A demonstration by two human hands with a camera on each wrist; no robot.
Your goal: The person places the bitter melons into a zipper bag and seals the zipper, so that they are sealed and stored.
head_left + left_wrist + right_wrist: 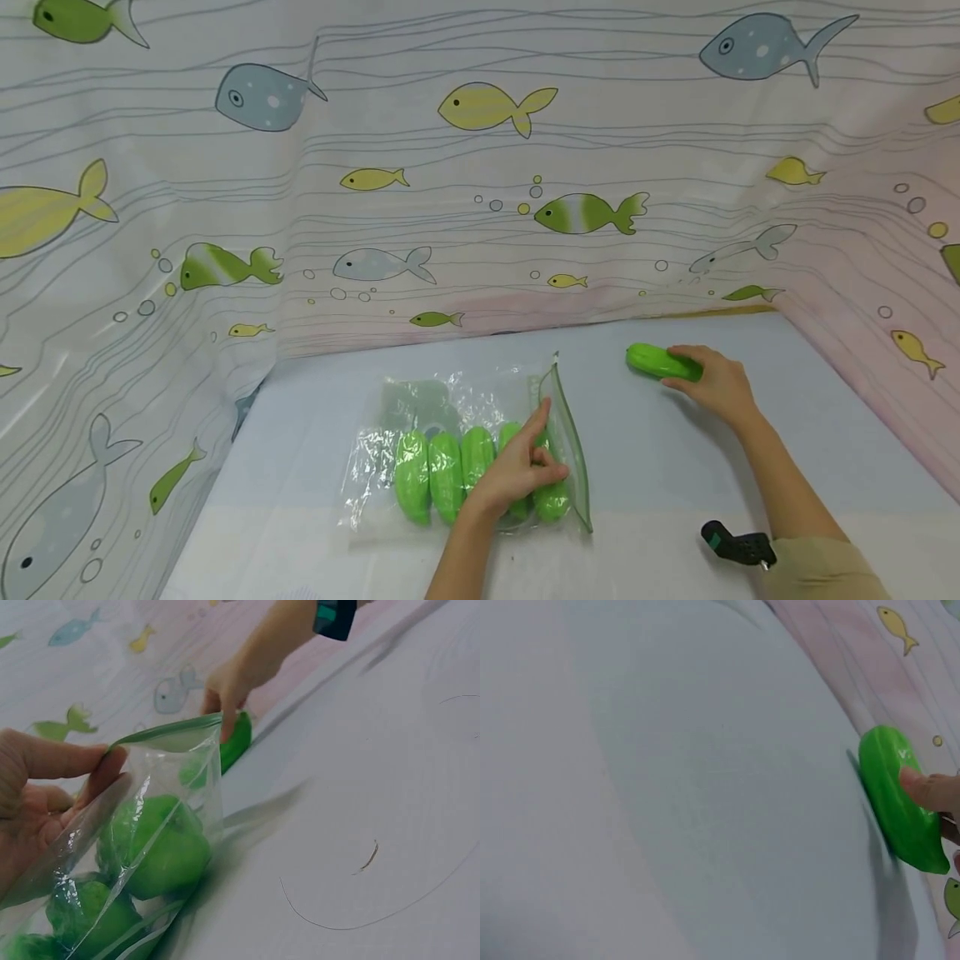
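A clear zip bag [471, 400] with a green zip edge lies flat, with several green cucumber-shaped vegetables [446, 477] side by side inside it. My left hand [513, 471] is over the bag's right end. In the left wrist view, fingers of my left hand [37, 780] pinch the green zip edge [169, 731], and the bag's side stands raised. To the right of the bag, my right hand [716, 383] grips another green cucumber-shaped vegetable [651, 360] between thumb and fingers. In the right wrist view the thumb lies on top of this vegetable [892, 799].
The bag lies on a white table [645, 483]. A fish-print curtain [480, 208] surrounds the table at the back and sides. A black device [738, 546] is on the right wrist, by the beige sleeve [825, 571].
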